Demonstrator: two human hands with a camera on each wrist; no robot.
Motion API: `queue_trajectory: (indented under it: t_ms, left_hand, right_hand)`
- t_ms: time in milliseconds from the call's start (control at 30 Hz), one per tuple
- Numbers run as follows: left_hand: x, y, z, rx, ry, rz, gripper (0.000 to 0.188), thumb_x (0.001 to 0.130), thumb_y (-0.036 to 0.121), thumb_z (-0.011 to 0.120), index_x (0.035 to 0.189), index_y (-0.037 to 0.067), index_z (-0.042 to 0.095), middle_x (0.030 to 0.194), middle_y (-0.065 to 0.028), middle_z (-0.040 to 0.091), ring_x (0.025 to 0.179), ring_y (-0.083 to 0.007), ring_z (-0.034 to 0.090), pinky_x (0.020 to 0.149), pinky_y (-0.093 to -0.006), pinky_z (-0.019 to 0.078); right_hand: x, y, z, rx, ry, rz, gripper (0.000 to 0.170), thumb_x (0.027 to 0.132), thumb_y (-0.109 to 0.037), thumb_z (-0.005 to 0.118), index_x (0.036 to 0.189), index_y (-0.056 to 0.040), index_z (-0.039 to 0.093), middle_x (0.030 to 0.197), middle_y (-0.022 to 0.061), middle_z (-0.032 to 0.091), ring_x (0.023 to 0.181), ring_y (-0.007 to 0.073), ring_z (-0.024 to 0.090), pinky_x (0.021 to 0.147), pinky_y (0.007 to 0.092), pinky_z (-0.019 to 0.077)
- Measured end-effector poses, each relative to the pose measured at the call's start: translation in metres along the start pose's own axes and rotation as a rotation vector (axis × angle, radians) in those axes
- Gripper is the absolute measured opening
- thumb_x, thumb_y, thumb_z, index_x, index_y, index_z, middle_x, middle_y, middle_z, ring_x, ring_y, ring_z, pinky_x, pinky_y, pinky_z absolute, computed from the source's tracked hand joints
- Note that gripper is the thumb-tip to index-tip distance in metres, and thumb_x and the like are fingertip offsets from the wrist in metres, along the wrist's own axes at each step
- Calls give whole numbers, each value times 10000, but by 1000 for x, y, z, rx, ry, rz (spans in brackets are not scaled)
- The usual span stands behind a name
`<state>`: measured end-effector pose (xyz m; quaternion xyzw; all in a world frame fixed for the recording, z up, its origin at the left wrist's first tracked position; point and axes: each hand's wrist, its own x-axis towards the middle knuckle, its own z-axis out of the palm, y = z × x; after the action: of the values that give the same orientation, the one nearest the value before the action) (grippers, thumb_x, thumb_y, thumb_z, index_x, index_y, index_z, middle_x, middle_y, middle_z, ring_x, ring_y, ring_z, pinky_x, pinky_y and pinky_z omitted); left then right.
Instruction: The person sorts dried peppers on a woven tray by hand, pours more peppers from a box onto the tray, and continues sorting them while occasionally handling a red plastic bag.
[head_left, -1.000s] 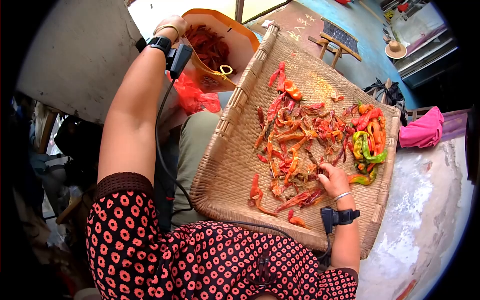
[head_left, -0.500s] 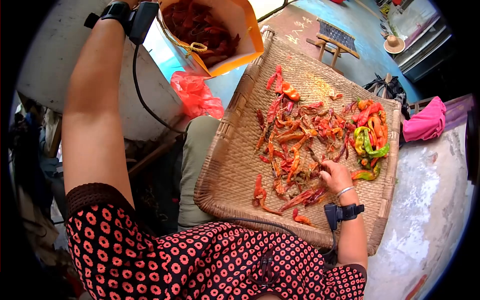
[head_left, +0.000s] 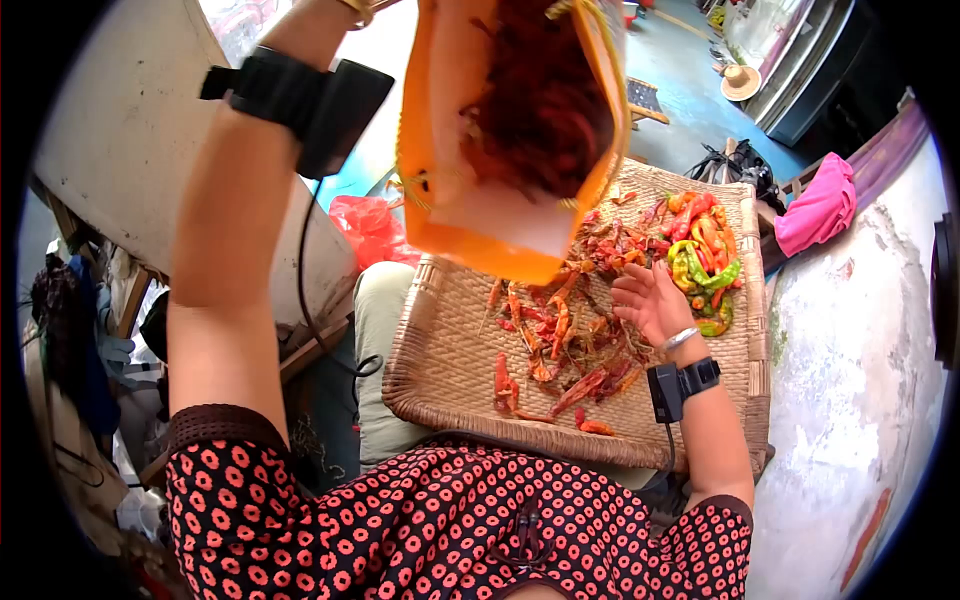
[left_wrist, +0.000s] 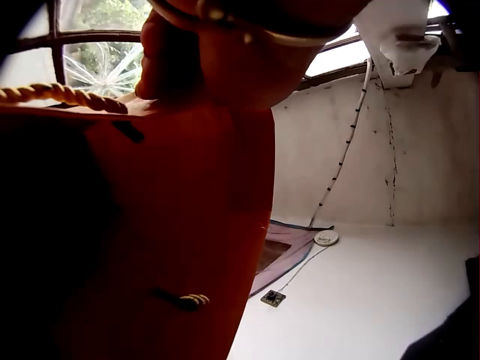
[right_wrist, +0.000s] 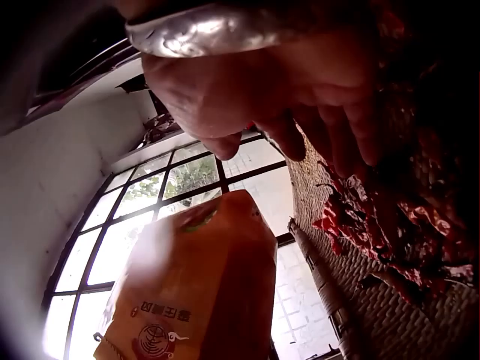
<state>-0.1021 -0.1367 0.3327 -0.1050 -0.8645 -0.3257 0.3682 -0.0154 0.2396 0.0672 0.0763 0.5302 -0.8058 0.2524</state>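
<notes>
In the left wrist view my left hand point(left_wrist: 247, 75) grips the rim of an orange paper bag point(head_left: 432, 235) with twisted rope handles. The bag is tilted, its mouth facing me, over the far left part of a woven tray point(head_left: 440, 350). Dark red dried chilies point(head_left: 540, 130) lie inside it. Most of the left hand is cut off at the head view's top edge. My right hand point(head_left: 650, 305), fingers extended and holding nothing, hovers close over dried chilies point(head_left: 560, 325) spread on the tray. Fresh red, orange and green peppers point(head_left: 708, 255) are heaped just beyond it.
The tray lies over my lap, beside my knee point(head_left: 380, 350). A red plastic bag point(head_left: 370, 230) sits left of the tray. At right are a pink cloth point(head_left: 818, 205) and a whitewashed wall point(head_left: 850, 400). A straw hat point(head_left: 740, 82) lies farther back.
My left hand has lifted the paper bag from beyond the tray's left corner, bringing it right and nearer, over the tray. My right hand has risen off the chilies and its fingers have straightened.
</notes>
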Motion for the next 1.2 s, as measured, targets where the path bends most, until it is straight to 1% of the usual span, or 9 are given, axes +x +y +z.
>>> queue_trajectory:
  t_ms: [233, 267, 333, 533, 567, 600, 633, 700, 1200]
  left_hand:
    - [-69, 63, 82, -430, -101, 15, 326, 865, 279, 447, 1074, 52, 550, 790, -149, 592, 485, -185, 542, 492, -280, 482]
    - [-80, 71, 87, -453, -7, 99, 255, 838, 181, 426, 804, -22, 575, 586, -78, 552, 512, -179, 519, 493, -280, 402]
    - [-105, 76, 91, -264, -53, 244, 235, 839, 215, 463, 909, 17, 570, 681, -137, 562, 599, -255, 526, 550, -317, 426]
    - [-183, 44, 113, -93, -112, 640, 375, 698, 110, 582, 1050, 11, 502, 715, -111, 589, 605, -226, 586, 530, -304, 464]
    - [-195, 33, 117, -72, -171, 586, 391, 692, 106, 586, 1058, 0, 495, 716, -110, 586, 602, -220, 584, 531, -302, 465]
    - [-203, 23, 123, -78, -161, 640, 398, 695, 98, 583, 1064, -16, 488, 717, -111, 585, 603, -222, 582, 532, -302, 467]
    - [-210, 14, 128, -82, -151, 696, 405, 698, 91, 580, 1071, -32, 480, 718, -113, 583, 604, -224, 580, 534, -301, 468]
    - [-218, 3, 137, -77, -174, 716, 408, 712, 72, 564, 1086, -56, 462, 793, -143, 590, 669, -246, 593, 577, -301, 486]
    - [-232, -12, 204, -56, -133, 453, 602, 771, 99, 492, 1253, -91, 186, 692, -153, 536, 608, -269, 558, 504, -335, 448]
  right_hand:
    - [7, 1, -11, 448, -88, -282, 693, 816, -610, 246, 1217, -62, 384, 1205, 123, 453, 1080, 288, 443, 934, 413, 326]
    - [13, 3, -31, 791, -1023, -219, 719, 817, -612, 210, 1270, -64, 321, 1278, 116, 382, 1145, 286, 392, 974, 408, 284]
    - [-2, -10, -40, 584, -392, -365, 717, 819, -607, 206, 1272, -62, 317, 1282, 116, 377, 1149, 289, 387, 975, 412, 283]
    - [-18, -53, -88, 368, 141, -407, 712, 825, -594, 194, 1281, -59, 304, 1295, 117, 359, 1160, 297, 374, 978, 422, 280]
    - [-17, -57, -96, 383, 149, -414, 711, 826, -591, 192, 1283, -58, 302, 1297, 117, 357, 1162, 299, 371, 979, 424, 280]
    - [-11, -54, -119, 325, -638, -525, 675, 835, -566, 200, 1282, -72, 307, 1296, 107, 361, 1160, 305, 373, 968, 428, 298]
    - [-18, -60, -101, 325, -632, -524, 675, 835, -566, 200, 1282, -72, 307, 1296, 107, 361, 1160, 305, 373, 968, 428, 298]
    - [-30, -71, -63, 356, 173, -523, 630, 845, -538, 224, 1284, -94, 307, 1301, 91, 360, 1155, 296, 380, 955, 429, 314]
    - [-59, -122, -23, 174, 113, -915, 538, 898, -435, 238, 1289, -67, 265, 1288, 84, 365, 1151, 255, 387, 947, 385, 334]
